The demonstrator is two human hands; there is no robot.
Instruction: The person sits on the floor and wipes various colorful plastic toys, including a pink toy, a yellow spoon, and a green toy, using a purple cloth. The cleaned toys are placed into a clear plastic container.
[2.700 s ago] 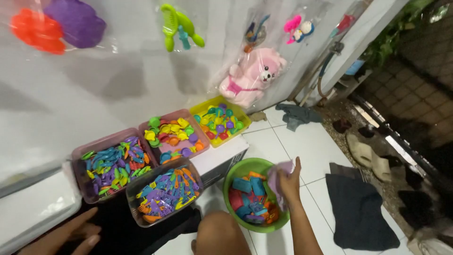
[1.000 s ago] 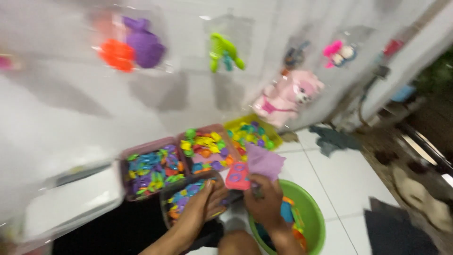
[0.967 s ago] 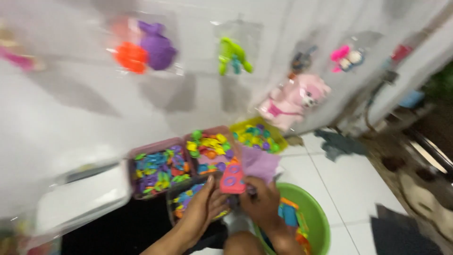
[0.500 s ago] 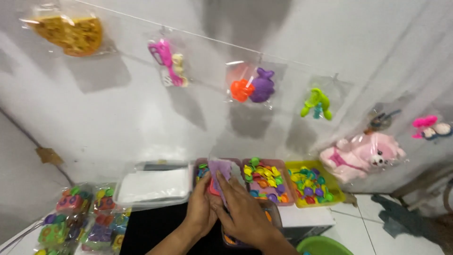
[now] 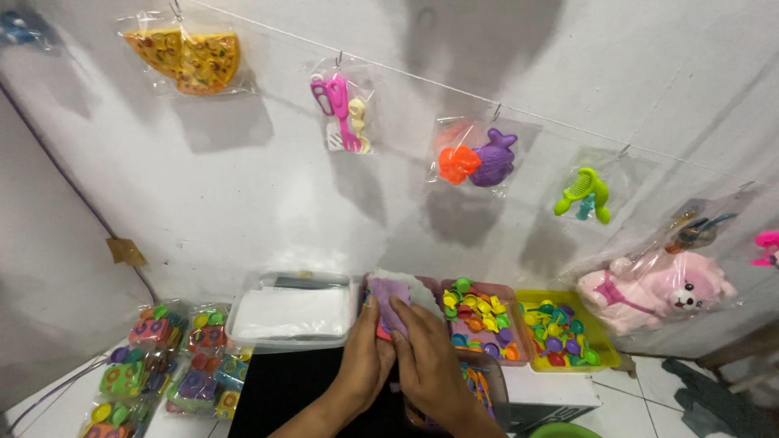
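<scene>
Left hand [image 5: 363, 365] and right hand [image 5: 428, 365], fingers pinched together on a purple cloth [image 5: 389, 294] raised between them. Behind the fingertips: clear bin [image 5: 292, 312] and trays of coloured toy pieces [image 5: 480, 318]. The cloth appears light, limp and best gripped at its edges.

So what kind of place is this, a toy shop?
Probably a small home workspace for packing toys: bagged toys hang on a line along the wall, tubs of colourful plastic pieces sit below, and filled packets lie nearby.
</scene>
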